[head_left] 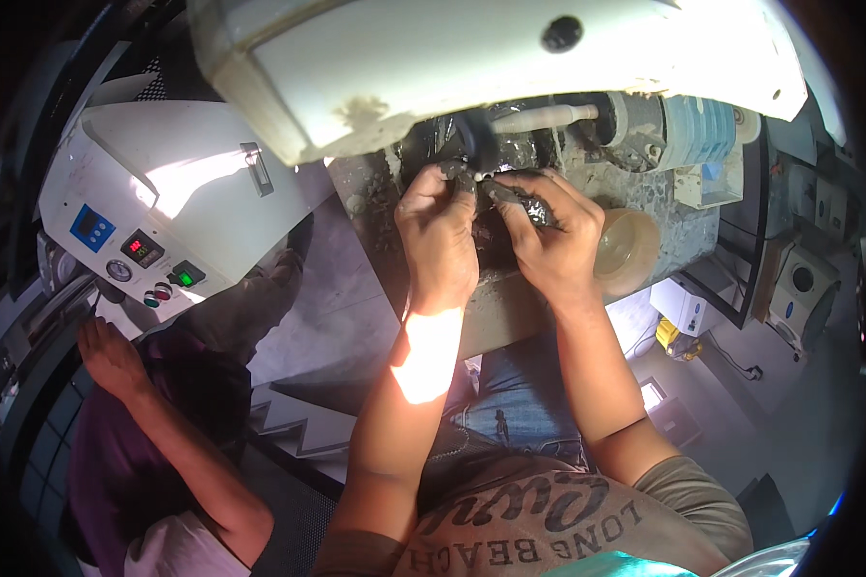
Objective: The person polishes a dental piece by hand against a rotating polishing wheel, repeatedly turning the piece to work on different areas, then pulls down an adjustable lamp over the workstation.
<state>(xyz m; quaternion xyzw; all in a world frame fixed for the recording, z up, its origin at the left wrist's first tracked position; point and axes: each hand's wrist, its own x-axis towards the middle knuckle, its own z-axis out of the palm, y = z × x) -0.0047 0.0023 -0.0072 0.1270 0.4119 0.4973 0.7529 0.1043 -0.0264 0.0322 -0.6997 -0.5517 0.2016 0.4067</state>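
My left hand [440, 231] and my right hand [556, 231] meet under the white hood, their fingertips smeared with dark wet slurry. Between the fingertips shows a small pale piece [482, 177], mostly hidden, its kind too small to make out. Both hands are closed in a pinch around it. Just above them is a dark, blurred round wheel [475, 139], close to the left fingertips; whether it touches the piece I cannot tell. Something dark and shiny [537, 209] lies in the curl of my right hand. A pale tapered spindle [546, 118] points left behind the hands.
The white hood [510, 67] hangs low over the hands. A tan bowl [626, 252] stands right of my right wrist on the dirty bench. A ribbed light-blue part [700, 133] is at the back right. Leftward, a person in purple [149, 423] sits beside a white control cabinet [183, 183].
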